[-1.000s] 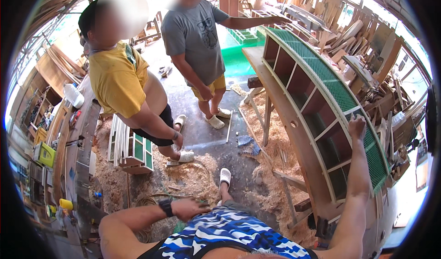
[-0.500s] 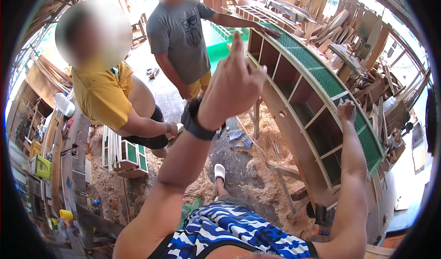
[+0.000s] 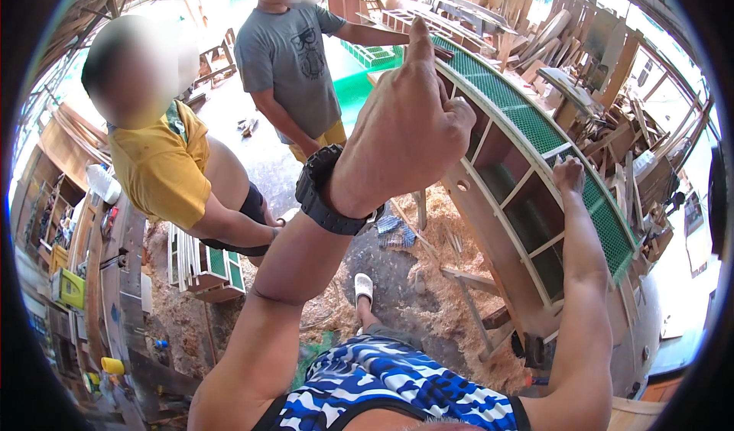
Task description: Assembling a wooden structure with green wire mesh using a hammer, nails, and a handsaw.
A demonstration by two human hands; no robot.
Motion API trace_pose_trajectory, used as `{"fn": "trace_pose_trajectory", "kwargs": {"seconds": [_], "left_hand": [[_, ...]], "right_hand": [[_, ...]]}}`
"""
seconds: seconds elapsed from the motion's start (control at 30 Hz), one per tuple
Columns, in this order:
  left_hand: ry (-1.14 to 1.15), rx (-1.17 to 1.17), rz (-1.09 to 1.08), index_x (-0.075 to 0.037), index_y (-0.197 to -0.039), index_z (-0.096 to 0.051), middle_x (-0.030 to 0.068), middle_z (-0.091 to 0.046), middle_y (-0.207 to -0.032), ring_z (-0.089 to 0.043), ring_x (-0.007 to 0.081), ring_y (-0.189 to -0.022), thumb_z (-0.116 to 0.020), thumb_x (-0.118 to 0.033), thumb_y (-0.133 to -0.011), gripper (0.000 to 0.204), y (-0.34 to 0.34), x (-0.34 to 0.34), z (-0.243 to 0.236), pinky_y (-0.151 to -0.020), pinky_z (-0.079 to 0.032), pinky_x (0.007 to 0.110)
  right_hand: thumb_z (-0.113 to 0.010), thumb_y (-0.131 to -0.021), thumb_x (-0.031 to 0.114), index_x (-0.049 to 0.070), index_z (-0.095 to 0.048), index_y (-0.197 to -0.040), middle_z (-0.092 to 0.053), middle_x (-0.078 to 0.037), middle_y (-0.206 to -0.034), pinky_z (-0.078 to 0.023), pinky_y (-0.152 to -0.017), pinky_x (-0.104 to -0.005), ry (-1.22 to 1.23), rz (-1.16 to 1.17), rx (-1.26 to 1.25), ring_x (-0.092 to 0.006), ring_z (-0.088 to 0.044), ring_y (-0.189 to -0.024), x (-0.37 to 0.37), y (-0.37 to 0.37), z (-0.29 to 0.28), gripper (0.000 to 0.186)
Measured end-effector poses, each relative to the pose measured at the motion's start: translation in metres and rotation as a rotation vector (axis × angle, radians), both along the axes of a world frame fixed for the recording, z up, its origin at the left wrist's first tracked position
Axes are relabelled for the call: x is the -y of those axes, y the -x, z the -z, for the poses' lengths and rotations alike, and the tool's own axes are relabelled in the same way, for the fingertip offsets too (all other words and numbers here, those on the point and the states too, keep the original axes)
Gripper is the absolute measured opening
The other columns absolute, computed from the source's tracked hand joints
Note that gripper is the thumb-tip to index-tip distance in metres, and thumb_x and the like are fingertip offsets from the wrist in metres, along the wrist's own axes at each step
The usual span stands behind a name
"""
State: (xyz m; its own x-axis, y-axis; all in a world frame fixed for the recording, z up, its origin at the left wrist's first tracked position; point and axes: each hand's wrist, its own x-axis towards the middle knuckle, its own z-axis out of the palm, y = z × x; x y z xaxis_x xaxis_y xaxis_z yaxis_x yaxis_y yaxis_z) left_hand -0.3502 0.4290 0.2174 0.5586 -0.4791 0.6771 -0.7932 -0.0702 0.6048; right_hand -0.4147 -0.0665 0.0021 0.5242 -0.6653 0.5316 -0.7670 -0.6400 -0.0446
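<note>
My left hand (image 3: 409,121), with a black watch (image 3: 327,190) on its wrist, is raised in the middle. Its index finger points up and away, the others are curled, and it holds nothing. Beyond it stands a long curved wooden rack (image 3: 511,170) with open compartments and green mesh along its top. My right hand (image 3: 569,176) rests on that mesh beside a pale cross strip (image 3: 556,153). Its fingers are bent closed; whatever may be in them is hidden. At the rack's far end lies the arm of a person in a grey shirt (image 3: 287,72).
Another person in a yellow shirt (image 3: 159,163) stands at the left, near a small rack with green mesh (image 3: 218,267) on the floor. Wood shavings (image 3: 451,339) cover much of the ground. Scrap boards (image 3: 604,41) are piled behind the long rack. A wooden trestle (image 3: 470,280) supports it.
My raised left hand has shifted up and right in the picture, its index finger still pointing. My right hand appears slightly further left on the mesh. Both other people appear further left.
</note>
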Motion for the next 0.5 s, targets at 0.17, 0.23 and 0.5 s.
{"fn": "trace_pose_trajectory", "kwargs": {"seconds": [0.17,0.23,0.5], "left_hand": [[-0.003,-0.022,0.026,0.021,-0.148,-0.015,0.0122,-0.056,-0.062,-0.056,0.0207,-0.055,-0.054,-0.005,-0.084,0.079,0.005,-0.01,0.003,-0.064,-0.05,0.037],[-0.027,-0.013,-0.015,0.021,-0.148,-0.015,0.0132,-0.057,-0.063,-0.058,0.0221,-0.056,-0.054,-0.005,-0.084,0.08,0.006,-0.013,0.002,-0.065,-0.05,0.038],[-0.067,-0.018,-0.028,0.022,-0.148,-0.014,0.0158,-0.061,-0.067,-0.062,0.0253,-0.061,-0.054,-0.005,-0.083,0.081,0.013,-0.021,-0.005,-0.068,-0.051,0.038]], "right_hand": [[-0.053,-0.099,0.037,-0.002,-0.071,-0.106,-0.067,-0.026,-0.113,-0.053,-0.095,-0.0483,-0.012,-0.039,-0.002,-0.0407,-0.065,-0.109,0.001,0.001,0.002,0.044],[-0.053,-0.099,0.036,-0.003,-0.071,-0.105,-0.067,-0.027,-0.113,-0.053,-0.095,-0.0485,-0.004,-0.012,0.019,-0.0411,-0.065,-0.108,0.001,0.001,0.002,0.043],[-0.055,-0.099,0.035,-0.004,-0.071,-0.103,-0.067,-0.029,-0.11,-0.054,-0.091,-0.05,0.027,-0.057,0.013,-0.0434,-0.067,-0.103,-0.003,0.004,0.001,0.043]]}}
